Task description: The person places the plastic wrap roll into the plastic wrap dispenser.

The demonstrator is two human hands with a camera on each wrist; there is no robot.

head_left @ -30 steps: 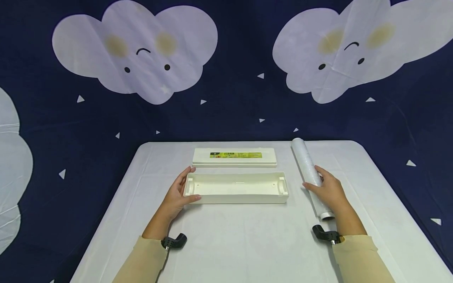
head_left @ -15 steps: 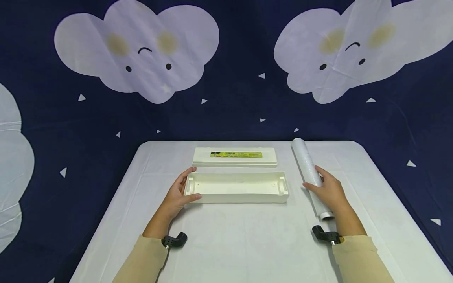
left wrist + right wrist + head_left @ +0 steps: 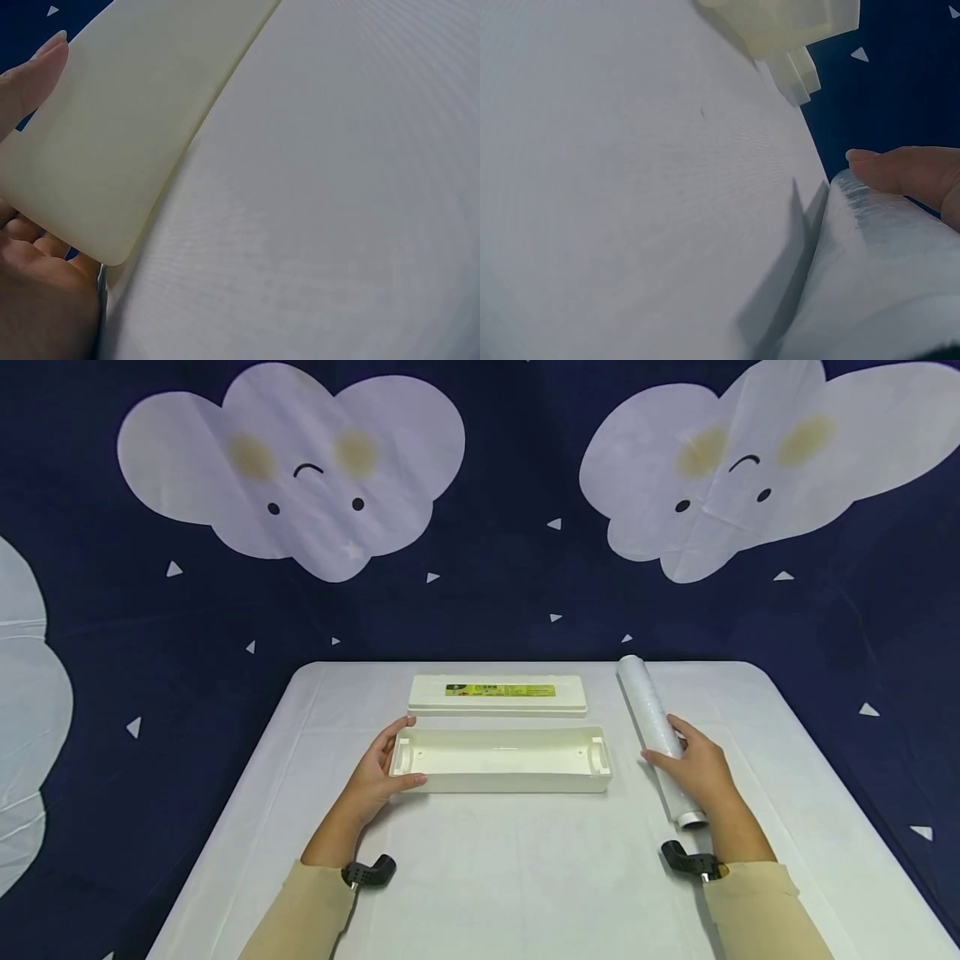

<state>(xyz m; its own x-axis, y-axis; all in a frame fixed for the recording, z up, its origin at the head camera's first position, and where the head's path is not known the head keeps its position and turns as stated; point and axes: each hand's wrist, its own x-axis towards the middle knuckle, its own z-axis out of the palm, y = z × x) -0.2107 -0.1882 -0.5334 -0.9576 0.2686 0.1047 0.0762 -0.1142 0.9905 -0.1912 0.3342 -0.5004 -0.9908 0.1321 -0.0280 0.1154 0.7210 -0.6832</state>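
Note:
A long cream-coloured plastic box [image 3: 502,782], its top uncovered, lies crosswise on the table. My left hand [image 3: 377,777] grips its left end, thumb on the front wall and fingers round the back corner. In the left wrist view the thumb lies along the box wall [image 3: 127,127]. To the right, a roll of cling film [image 3: 651,714] lies slanted, its hollow end facing me. My right hand [image 3: 696,764] holds the roll around its nearer half, thumb on the left side. The right wrist view shows that thumb [image 3: 907,172] over the cling film [image 3: 885,262].
Behind the box lies a matching cream lid [image 3: 495,704] with a yellow-green label. Everything rests on a white-covered table [image 3: 517,877]. A dark blue cloth with clouds [image 3: 510,560] hangs beyond the far edge. Each wrist carries a black camera mount [image 3: 370,871].

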